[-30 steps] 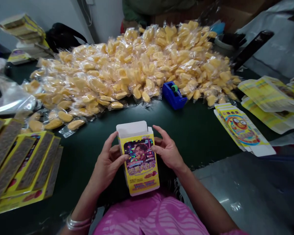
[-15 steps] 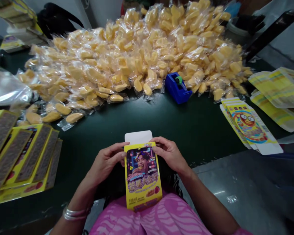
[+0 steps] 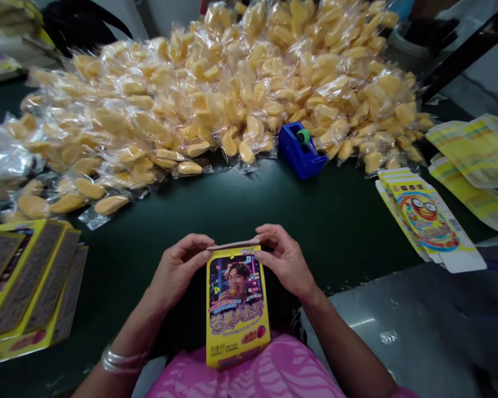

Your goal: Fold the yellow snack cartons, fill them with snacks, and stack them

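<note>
A yellow printed box stands upright in front of my body, its lower end against the pink clothing. Its top flap shows as a thin, pale edge. My left hand pinches the top left corner between thumb and fingers. At the top right corner, my right hand holds the box the same way, thumb on the front and fingers behind the flap.
Wrapped yellow pieces are heaped across the back of the dark green table. A blue tape dispenser stands before them. Yellow boxes lie at left, flat cartons and yellow packs at right.
The white flap that stood up behind the box has tilted and now shows edge-on. Both hands still hold the top corners. The view has shifted slightly to the right.
</note>
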Demonstrator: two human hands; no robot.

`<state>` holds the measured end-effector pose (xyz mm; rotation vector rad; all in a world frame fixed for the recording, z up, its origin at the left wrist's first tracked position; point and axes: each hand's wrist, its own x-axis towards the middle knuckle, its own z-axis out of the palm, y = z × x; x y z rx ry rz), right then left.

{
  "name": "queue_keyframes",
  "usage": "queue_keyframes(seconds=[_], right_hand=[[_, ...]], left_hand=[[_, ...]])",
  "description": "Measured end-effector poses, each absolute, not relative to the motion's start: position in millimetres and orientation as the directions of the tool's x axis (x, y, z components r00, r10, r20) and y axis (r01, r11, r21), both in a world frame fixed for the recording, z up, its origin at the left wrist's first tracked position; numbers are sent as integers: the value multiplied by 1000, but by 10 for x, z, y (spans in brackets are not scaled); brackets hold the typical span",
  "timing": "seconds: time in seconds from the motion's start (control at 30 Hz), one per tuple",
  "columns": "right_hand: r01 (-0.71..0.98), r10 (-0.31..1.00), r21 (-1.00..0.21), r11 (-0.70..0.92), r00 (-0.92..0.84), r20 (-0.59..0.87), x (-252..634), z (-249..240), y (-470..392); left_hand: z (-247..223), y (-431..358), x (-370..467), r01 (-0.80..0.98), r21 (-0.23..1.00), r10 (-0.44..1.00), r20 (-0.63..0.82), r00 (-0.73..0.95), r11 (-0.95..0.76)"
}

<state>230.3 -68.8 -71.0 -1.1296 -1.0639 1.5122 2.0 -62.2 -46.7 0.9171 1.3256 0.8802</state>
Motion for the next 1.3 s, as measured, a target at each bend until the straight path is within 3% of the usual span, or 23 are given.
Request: queue_keyframes(seconds=[0.1, 0.33, 0.67, 0.83, 1.03, 1.2, 1.3], right_hand=[[-157, 973, -974, -164, -190, -133, 2356, -687, -711], [-154, 951, -960, -234, -240, -194, 2359, -542, -713], [-202, 948, -933, -299, -171, -267, 2419, -451, -646], [-205, 972, -953, -221, -124, -199, 2472, -424, -882], [-144, 990, -981, -131, -73, -121, 2404, -414, -1105], [14, 997, -1000, 25, -73, 24, 2396, -406, -1190], [37, 995, -999, 38, -99, 34, 2413, -389, -1197]], left_hand=[[-384, -621, 6, 155, 919, 904, -388, 182, 363], [-371, -589, 159, 94, 911, 890, -413, 192, 402], [-139, -380, 234, 209, 908, 850, -414, 326, 362], [-191, -559, 156, 272, 913, 889, -376, 262, 306], [-259, -820, 145, 240, 927, 951, -305, 41, 287], [-260, -857, 181, 224, 911, 934, -356, 6, 346], [-283, -815, 154, 193, 906, 920, -390, 42, 375]])
